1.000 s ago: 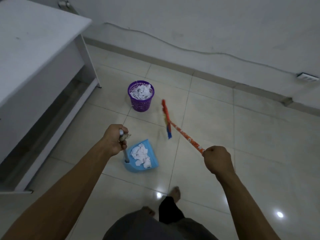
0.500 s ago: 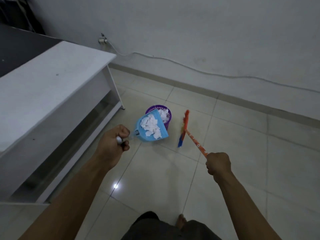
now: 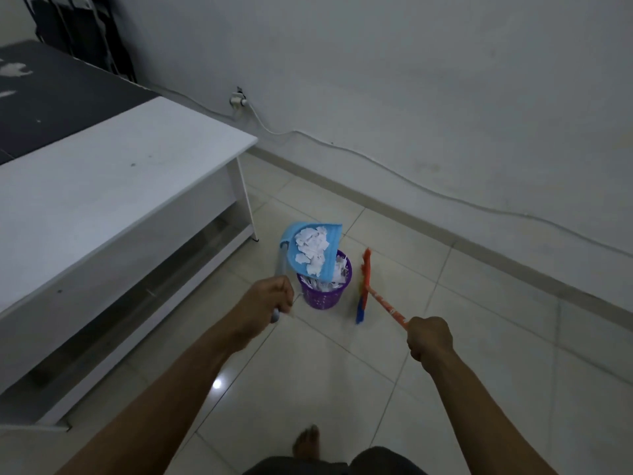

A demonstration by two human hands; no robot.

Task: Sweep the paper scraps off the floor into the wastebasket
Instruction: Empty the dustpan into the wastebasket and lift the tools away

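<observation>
Since no loose scraps show on visible floor [image 3: 308, 371], sweeping looks done; emptying underway, my read. Left hand [image 3: 270, 299] fisted round dustpan handle, blue dustpan [image 3: 293, 258] raised, tilted over purple wastebasket [image 3: 323, 298]. Paper scraps [image 3: 311, 246]: white torn bits, most clumped on pan, rest in basket, which looks near full. Broom [image 3: 364, 279] just right of basket, head down near floor. Right hand [image 3: 430, 339] fisted round its orange handle.
</observation>
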